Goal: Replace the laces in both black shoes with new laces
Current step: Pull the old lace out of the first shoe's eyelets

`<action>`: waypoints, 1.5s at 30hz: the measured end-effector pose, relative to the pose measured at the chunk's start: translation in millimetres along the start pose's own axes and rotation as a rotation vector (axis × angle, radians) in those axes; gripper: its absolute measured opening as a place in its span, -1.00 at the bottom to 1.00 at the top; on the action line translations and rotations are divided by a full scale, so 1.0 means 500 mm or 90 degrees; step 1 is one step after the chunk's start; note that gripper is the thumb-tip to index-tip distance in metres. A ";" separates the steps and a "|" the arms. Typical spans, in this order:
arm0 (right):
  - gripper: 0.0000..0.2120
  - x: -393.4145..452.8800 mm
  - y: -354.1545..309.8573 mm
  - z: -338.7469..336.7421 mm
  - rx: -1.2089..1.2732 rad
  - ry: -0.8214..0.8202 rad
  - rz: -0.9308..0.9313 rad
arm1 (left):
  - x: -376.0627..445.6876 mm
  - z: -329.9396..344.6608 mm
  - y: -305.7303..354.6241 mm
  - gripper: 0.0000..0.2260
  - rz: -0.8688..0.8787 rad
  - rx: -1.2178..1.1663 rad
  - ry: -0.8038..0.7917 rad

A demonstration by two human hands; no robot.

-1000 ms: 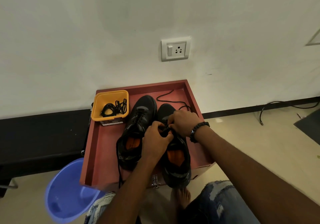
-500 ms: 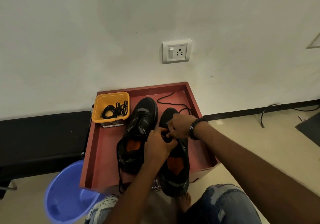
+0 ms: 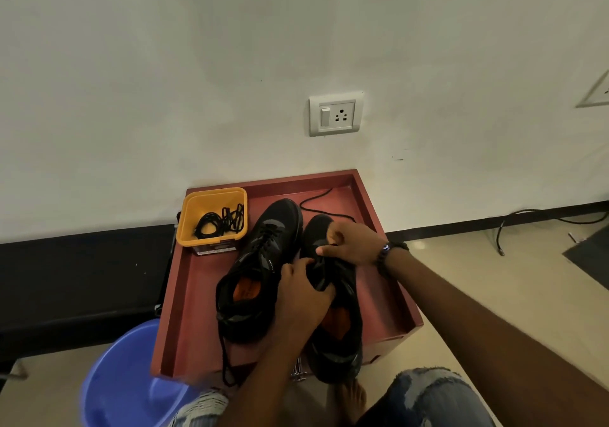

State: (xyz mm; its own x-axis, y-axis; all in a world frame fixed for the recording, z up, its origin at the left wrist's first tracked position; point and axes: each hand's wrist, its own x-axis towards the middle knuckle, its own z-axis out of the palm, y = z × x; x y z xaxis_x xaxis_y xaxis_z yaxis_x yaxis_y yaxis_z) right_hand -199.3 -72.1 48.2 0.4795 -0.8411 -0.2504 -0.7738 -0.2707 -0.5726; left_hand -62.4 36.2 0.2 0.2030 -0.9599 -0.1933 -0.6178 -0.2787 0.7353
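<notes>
2 hands [image 3: 329,268] work the right shoe [image 3: 333,298]: left grips its tongue, right pinches the lace [image 3: 324,204]. Risk: black-on-black hides eyelets, so 1 may get skipped.

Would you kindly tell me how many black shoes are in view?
2. One black shoe lies left in the red wooden tray, beside the yellow plastic tub; the other shoe lies right, under both hands.

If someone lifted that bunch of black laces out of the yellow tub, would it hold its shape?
Probably not. The black laces lie in loose, tangled loops inside the yellow tub, so they look floppy and would likely droop and unravel. They seem thin and light. Being tangled, several might come up together.
</notes>
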 end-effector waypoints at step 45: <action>-0.71 0.010 -0.031 -0.001 -0.253 0.000 -0.151 | 0.017 -0.019 -0.018 -0.61 0.006 -0.098 0.011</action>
State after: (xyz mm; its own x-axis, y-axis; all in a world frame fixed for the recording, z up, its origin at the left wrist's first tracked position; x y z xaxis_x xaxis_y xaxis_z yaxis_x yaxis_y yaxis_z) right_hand -184.9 -72.5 56.2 0.6623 -0.7343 -0.1487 -0.7415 -0.6142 -0.2699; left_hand -48.0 30.9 -1.7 0.2112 -0.9616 -0.1754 -0.4965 -0.2602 0.8282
